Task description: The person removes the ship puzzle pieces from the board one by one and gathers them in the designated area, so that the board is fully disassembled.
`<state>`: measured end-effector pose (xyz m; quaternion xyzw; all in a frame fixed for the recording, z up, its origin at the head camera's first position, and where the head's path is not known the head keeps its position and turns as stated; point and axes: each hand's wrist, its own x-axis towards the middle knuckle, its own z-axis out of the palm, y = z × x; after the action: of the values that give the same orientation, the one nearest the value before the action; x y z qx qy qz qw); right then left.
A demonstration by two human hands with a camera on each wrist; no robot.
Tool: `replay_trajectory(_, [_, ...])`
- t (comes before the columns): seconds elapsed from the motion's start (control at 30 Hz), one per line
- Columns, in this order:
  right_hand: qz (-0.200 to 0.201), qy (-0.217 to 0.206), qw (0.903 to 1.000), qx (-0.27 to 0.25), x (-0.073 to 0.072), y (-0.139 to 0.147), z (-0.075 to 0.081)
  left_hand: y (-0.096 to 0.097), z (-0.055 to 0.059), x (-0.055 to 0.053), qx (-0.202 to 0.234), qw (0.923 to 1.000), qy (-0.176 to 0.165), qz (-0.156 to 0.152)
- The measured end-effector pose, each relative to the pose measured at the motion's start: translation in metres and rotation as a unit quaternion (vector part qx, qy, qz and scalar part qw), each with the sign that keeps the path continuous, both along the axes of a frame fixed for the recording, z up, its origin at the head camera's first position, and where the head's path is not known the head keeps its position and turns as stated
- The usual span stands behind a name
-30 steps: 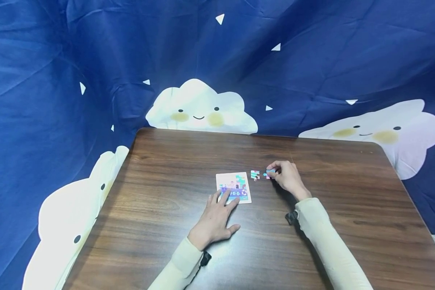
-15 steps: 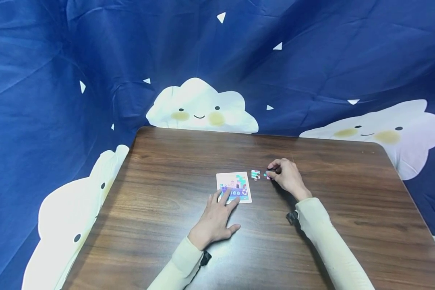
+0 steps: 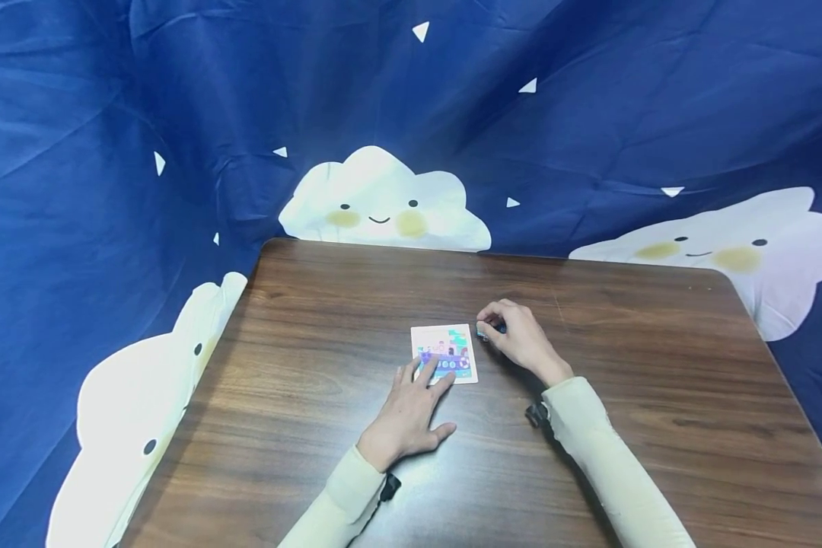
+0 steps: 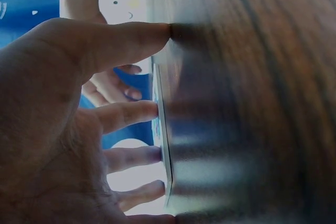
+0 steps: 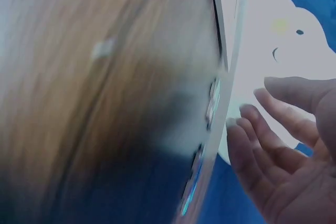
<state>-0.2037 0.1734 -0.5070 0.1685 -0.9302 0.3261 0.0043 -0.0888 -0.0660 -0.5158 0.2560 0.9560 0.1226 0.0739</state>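
A square picture puzzle (image 3: 445, 339) with a pale border lies flat on the table. Spread fingers of my left hand (image 3: 404, 418) rest on its near part; the left wrist view shows those fingertips along the edge of the puzzle board (image 4: 164, 135). Just right of it hovers my right hand (image 3: 524, 342), over two loose jigsaw pieces that it mostly covers in the head view. From the right wrist, one jigsaw piece (image 5: 213, 103) lies near the board and another jigsaw piece (image 5: 192, 182) lies farther off. Thumb and fingers of that hand stand apart, holding nothing visible.
A brown wood-grain table (image 3: 657, 342) spreads under both hands. Behind it and along its left side hangs a blue curtain (image 3: 383, 84) with white clouds. Each wrist wears a small black device, such as the left wrist device (image 3: 389, 487).
My right hand has moved left from the farther jigsaw piece to above the piece nearer the puzzle. My left hand stays on the puzzle.
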Motion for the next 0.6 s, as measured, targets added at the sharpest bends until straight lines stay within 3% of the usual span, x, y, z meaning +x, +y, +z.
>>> replay_trajectory(0.3, [0.079,-0.030,0.9956,0.041,0.009,-0.021,-0.001,0.000,-0.001,-0.001,0.004,1.0000,0.008,-0.002])
replay_trajectory(0.6, [0.097,-0.008,0.9918,0.084,0.011,-0.029,-0.005,0.000,-0.003,-0.001,0.003,0.9998,0.018,-0.005])
